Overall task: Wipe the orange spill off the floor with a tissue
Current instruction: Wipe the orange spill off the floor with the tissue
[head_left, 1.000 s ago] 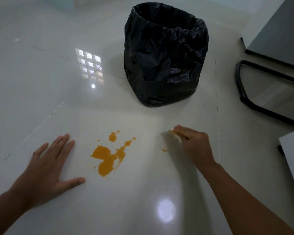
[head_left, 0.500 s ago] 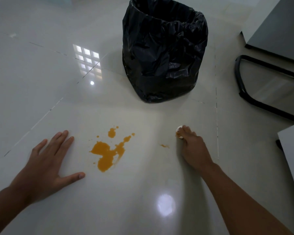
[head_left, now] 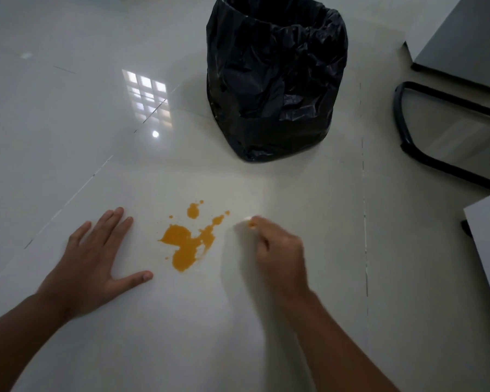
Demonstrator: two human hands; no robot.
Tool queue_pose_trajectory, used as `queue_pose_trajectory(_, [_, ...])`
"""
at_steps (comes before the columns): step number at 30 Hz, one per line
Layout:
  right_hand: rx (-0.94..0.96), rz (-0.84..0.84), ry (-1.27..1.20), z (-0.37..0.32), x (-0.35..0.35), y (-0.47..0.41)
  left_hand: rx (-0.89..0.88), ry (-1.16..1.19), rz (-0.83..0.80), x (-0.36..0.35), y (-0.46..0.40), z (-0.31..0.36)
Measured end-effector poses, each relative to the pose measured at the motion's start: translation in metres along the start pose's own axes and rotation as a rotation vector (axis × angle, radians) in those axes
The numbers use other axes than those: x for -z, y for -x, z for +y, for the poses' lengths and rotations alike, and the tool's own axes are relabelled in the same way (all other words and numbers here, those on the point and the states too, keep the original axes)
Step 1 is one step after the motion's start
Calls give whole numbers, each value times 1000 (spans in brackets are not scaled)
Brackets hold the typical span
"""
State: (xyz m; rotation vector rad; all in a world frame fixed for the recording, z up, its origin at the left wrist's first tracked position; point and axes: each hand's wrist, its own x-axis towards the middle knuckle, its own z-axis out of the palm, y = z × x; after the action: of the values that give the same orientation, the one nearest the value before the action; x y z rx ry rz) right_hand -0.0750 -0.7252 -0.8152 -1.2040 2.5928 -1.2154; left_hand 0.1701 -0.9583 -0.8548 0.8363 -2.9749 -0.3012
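Floor (head_left: 68, 123) bears spill (head_left: 188, 241), bin (head_left: 275, 80).

Right hand (head_left: 277, 256) clutching tissue (head_left: 246, 219) beside orange spill (head_left: 188, 240); left hand (head_left: 92, 258) flat on floor (head_left: 68, 123).

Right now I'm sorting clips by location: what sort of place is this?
Probably an office or similar indoor room: glossy pale tiled floor, a bin with a black bag, grey furniture and a black tubular chair base.

My left hand (head_left: 96, 260) lies flat, fingers spread; my right hand (head_left: 279, 254) is blurred, fingers curled into a fist.
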Motion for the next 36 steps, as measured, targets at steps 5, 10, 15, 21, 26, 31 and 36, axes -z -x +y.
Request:
queue_pose_trajectory(5, [-158,27,197,35,23,-26,-9,12,14,1,0,1])
queue_pose_trajectory(10, [-81,-105,221,10,-7,-25,-9,10,15,0,1,1])
queue_pose_trajectory(15, [57,-215,144,-25,-39,5,-9,17,19,1,1,1])
queue_pose_trajectory(21, [-67,112,227,17,0,-8,-4,25,28,2,2,2])
queue_pose_trajectory(26, [-314,126,245,58,29,-29,-2,22,22,4,1,2])
queue_pose_trajectory(31, [-323,-21,200,42,10,-49,-10,3,-10,4,2,1])
queue_pose_trajectory(36, [-144,-242,152,17,-16,-60,-5,-8,-22,5,1,1])
